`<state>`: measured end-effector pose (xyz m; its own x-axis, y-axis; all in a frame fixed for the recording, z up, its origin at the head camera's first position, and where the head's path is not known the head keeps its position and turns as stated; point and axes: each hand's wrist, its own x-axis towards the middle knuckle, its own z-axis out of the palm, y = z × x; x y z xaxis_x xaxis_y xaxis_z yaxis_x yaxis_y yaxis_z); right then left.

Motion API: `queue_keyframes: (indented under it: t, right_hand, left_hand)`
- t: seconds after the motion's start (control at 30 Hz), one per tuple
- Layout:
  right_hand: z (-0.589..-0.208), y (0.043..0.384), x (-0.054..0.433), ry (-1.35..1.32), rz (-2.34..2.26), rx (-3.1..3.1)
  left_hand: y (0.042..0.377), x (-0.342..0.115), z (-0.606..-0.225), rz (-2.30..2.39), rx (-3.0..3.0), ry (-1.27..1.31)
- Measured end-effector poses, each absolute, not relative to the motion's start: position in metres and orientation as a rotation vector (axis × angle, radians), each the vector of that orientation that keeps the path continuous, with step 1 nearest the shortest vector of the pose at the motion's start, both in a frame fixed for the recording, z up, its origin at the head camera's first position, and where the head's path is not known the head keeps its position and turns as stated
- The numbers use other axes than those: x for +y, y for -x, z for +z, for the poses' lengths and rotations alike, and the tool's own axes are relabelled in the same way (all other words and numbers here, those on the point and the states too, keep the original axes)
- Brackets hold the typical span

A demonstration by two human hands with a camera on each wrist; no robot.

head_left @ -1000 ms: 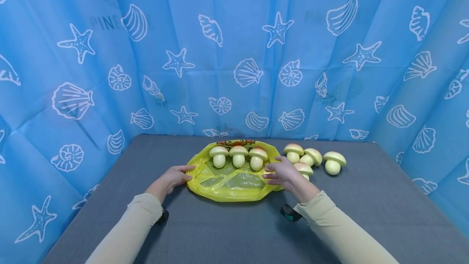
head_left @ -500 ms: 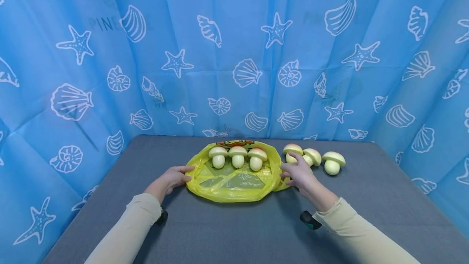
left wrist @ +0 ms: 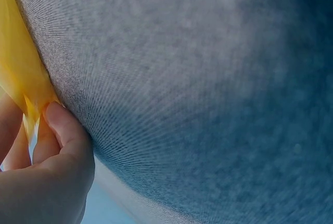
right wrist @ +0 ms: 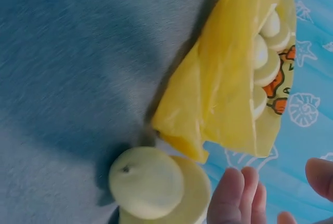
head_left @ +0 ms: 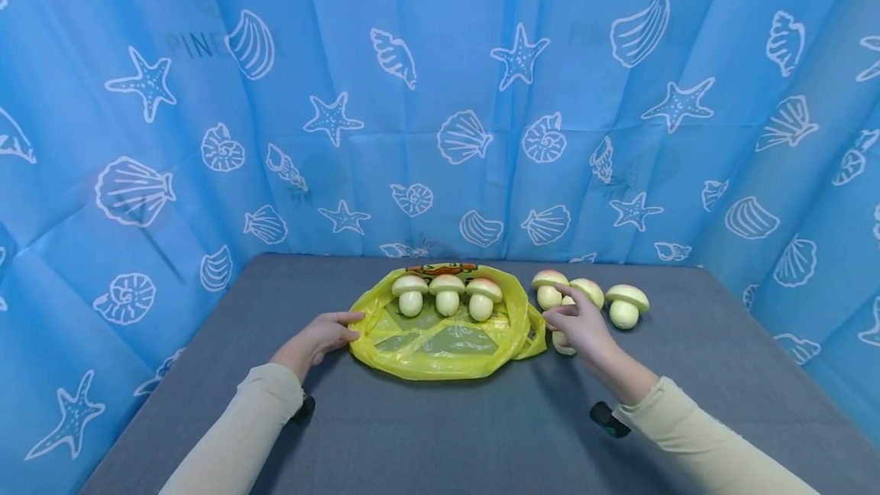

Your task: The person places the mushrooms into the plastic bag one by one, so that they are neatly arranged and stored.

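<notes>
A yellow plastic bag (head_left: pixel 440 367) lies spread with its mouth facing me, and several toy mushrooms (head_left: pixel 447 295) stand in a row inside it. My left hand (head_left: pixel 321 338) pinches the bag's left edge; the left wrist view shows thumb and fingers (left wrist: pixel 65 125) on the yellow film. Just right of the bag, my right hand (head_left: pixel 587 334) hovers with fingers extended beside a loose mushroom (head_left: pixel 561 344), which it partly hides. In the right wrist view that mushroom (right wrist: pixel 148 182) lies on the cloth close to the fingertips (right wrist: pixel 231 182), and nothing is between thumb and fingers.
More loose mushrooms (head_left: pixel 627 304) lie behind and right of my right hand on the grey cloth-covered table (head_left: pixel 412 434). A blue curtain (head_left: pixel 440 197) with white shells and starfish hangs behind the table's far edge.
My right hand has moved from the bag's right side outward to the right, toward the loose mushrooms. The bag's right handle part now sticks out. My left hand has stayed put.
</notes>
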<state>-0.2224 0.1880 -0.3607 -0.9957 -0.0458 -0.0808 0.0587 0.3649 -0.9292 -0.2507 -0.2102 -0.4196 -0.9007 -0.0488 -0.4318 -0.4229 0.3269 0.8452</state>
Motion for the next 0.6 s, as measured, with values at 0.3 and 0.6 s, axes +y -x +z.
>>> queue_keyframes:
  t: [0.3, 0.6]
  right_hand:
    - [-0.369, 0.220, 0.200, 0.058, -1.576, 2.721]
    - [-0.376, 0.223, 0.208, 0.107, -1.444, 2.802]
  left_hand:
    - [0.250, -0.210, -0.420, 1.604, 2.277, 0.411]
    - [0.251, -0.209, -0.420, 1.601, 2.287, 0.426]
